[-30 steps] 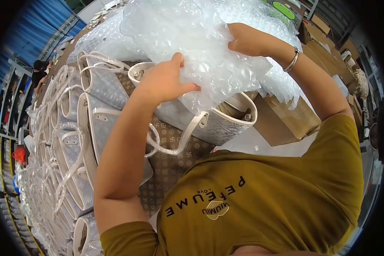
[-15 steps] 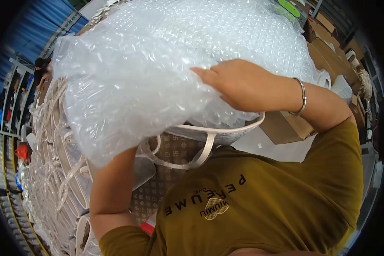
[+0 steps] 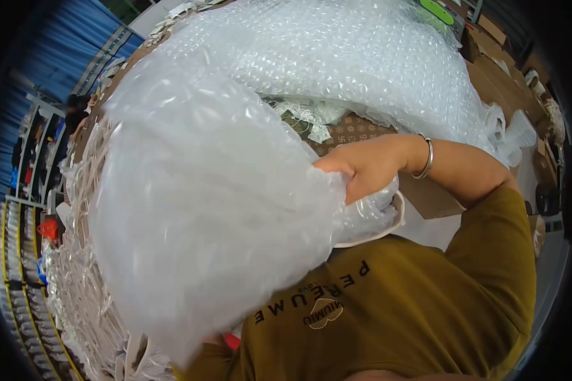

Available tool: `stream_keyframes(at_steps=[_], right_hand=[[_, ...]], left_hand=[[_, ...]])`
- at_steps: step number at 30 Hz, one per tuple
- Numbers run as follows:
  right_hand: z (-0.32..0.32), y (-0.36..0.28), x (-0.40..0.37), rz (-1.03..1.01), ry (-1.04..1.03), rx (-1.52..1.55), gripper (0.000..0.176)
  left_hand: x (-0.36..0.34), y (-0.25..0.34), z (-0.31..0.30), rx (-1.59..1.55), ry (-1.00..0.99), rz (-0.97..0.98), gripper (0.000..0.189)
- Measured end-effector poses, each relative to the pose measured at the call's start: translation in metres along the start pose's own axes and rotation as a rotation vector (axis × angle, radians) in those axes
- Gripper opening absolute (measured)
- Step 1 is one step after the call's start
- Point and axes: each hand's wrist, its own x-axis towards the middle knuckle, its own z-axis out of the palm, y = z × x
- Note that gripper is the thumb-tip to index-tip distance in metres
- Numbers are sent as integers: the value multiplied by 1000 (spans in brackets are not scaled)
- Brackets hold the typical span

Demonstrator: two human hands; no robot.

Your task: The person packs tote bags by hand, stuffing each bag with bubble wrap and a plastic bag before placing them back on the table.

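My right hand [image 3: 372,166], with a metal bangle at the wrist, grips the edge of a large clear bubble wrap sheet [image 3: 210,184]. The sheet billows across the left and middle of the view, down over part of my shirt. Beneath my right hand is a bag with a pale rim [image 3: 399,219], close against my body. Crumpled bubble wrap [image 3: 367,213] shows in its opening. The raised sheet covers the rest of the bag. My left hand is hidden behind the sheet, along with most of that arm.
A big heap of bubble wrap [image 3: 356,51] lies on the brown patterned table cover [image 3: 356,129]. Plastic-wrapped pale bags [image 3: 86,286] crowd the left side. Cardboard boxes [image 3: 505,95] stand at right. Another person [image 3: 77,117] is at far left, near shelves [image 3: 35,149].
The sheet has swung down and toward me, now covering the bag's handle and my left arm. My right hand has moved slightly lower, uncovering patterned cloth and scraps behind it.
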Motion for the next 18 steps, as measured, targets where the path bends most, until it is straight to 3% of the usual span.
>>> stream_keyframes(at_steps=[5,8,12,16,18], right_hand=[[-9,-5,-10,72,99,-118,41],[0,-2,-14,-276,122,-528,33],[3,13,-6,-475,84,-518,35],[7,17,3,-343,-123,-389,44],[0,24,4,-328,-127,-359,46]], left_hand=[[-4,-9,-9,-59,15,-9,73],[6,-12,-11,-91,-35,9,72],[12,-17,-8,-143,-106,30,70],[2,-24,-11,-197,-140,14,69],[-1,-26,-13,-217,-153,15,68]])
